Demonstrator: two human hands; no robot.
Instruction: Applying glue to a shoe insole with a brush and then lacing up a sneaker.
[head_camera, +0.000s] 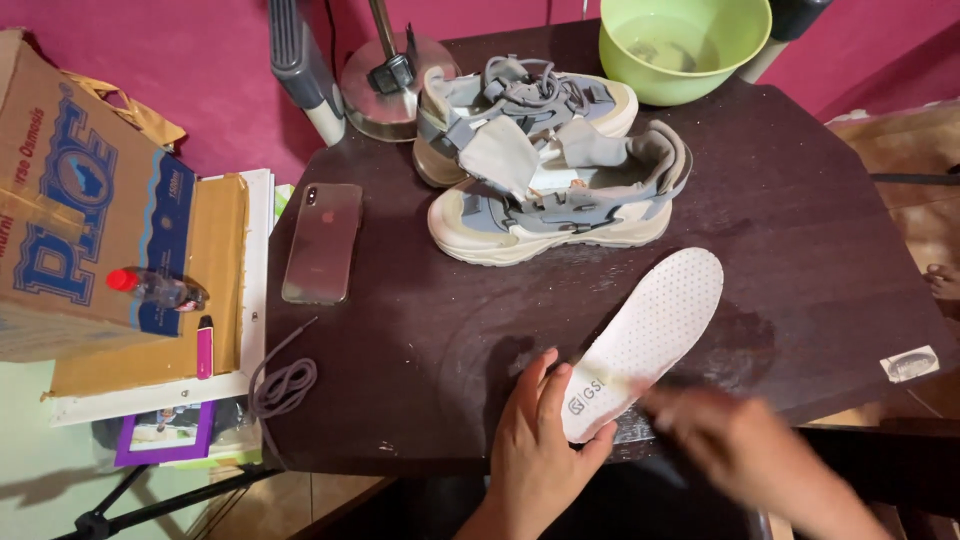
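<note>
We see our left hand (535, 450) flat on the heel end of a white insole (650, 335), fingers spread and pressing it down, not curled around it. The insole lies on the dark table (800, 230), near the front edge, slanting up to the right, dotted side up. Our right hand (745, 445) is blurred, just right of the insole's heel; we cannot tell whether it grips anything or touches the insole. The table looks wet around the insole.

Behind the insole sits a pair of grey and cream sneakers (545, 180), laces out, tongues pulled open, one shoe behind the other and touching. A green bowl (685, 45) stands at the far edge, right of the shoes. A phone (322, 242) lies face down on the table's left part. A grey lace (283, 385) is coiled at the left front corner. A round metal stand base (385, 85) sits at back left. Off the table, left: a cardboard box (70, 190) with a small red-capped bottle (155, 290) on it.
</note>
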